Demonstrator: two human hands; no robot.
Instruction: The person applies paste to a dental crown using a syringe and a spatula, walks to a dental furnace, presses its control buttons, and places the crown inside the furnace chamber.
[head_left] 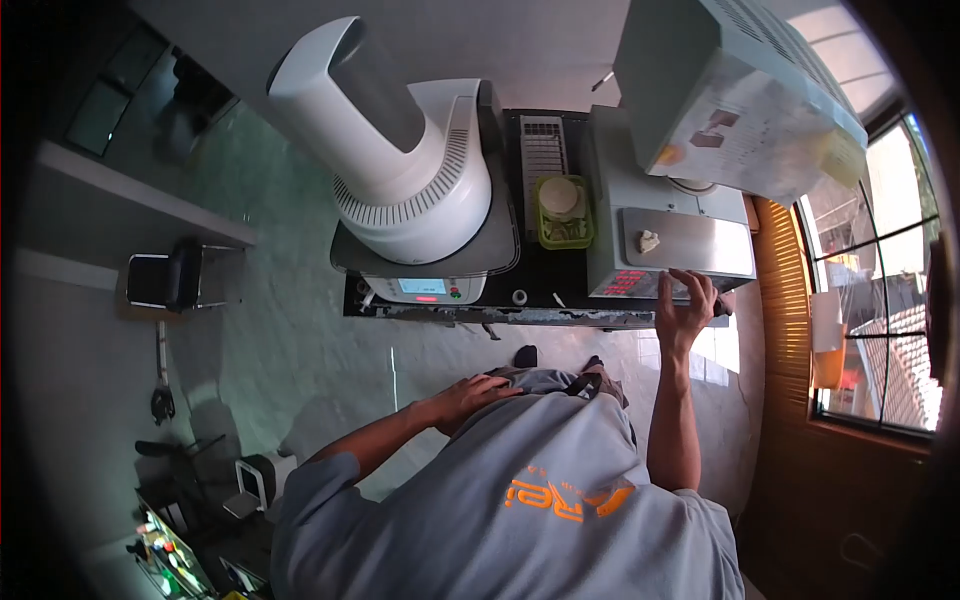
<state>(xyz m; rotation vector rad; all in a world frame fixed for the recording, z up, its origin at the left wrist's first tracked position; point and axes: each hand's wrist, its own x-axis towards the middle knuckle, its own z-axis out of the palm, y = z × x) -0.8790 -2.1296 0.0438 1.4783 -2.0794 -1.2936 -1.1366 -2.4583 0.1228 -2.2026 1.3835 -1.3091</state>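
My right hand (686, 305) is raised at the front edge of a grey machine (610, 255), beside its red-lit panel (626, 283). Its fingers are bent and apart, with nothing visible between them. On the machine's metal plate (700, 240) lies a small whitish lump (649, 241), just beyond my fingertips. My left hand (470, 397) rests on the front of my grey shirt, fingers spread and holding nothing. Left of the machine, a yellow-green basket (566, 235) holds a round pale item (561, 198) and smaller pieces.
A large white device (415, 200) with a lit display (423, 287) stands on the black table (540, 313). A grey housing (735, 110) overhangs the right side. Beyond are a window (885, 290) at right and a black chair (180, 275) at left.
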